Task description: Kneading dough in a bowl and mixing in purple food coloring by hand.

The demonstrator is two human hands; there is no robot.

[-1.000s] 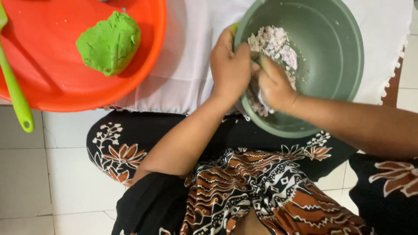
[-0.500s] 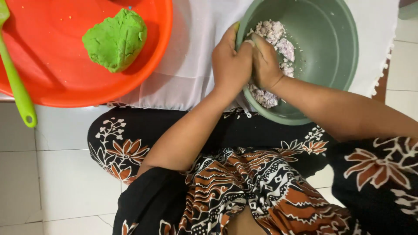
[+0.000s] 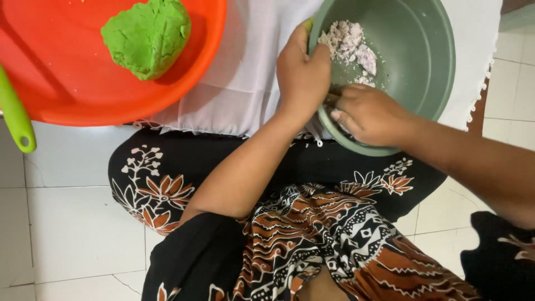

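Note:
A grey-green bowl (image 3: 434, 83) sits on a white cloth in front of my lap. A white, crumbly mixture (image 3: 348, 42) lies against its far-left wall. My left hand (image 3: 304, 72) grips the bowl's left rim, thumb outside and fingers over the edge. My right hand (image 3: 368, 114) is inside the bowl at its near wall, with its fingers curled down on a bit of the mixture. The palm hides most of what is under it.
An orange basin (image 3: 67, 83) at the upper left holds a lump of green dough (image 3: 147, 36). A green handle (image 3: 14, 114) hangs over its left edge. The white cloth (image 3: 251, 72) spans both vessels. White floor tiles (image 3: 72, 223) lie beside my patterned skirt.
My right hand has slid from the mixture at the bowl's far left down to the near wall. My left hand stays on the rim. The view has moved closer.

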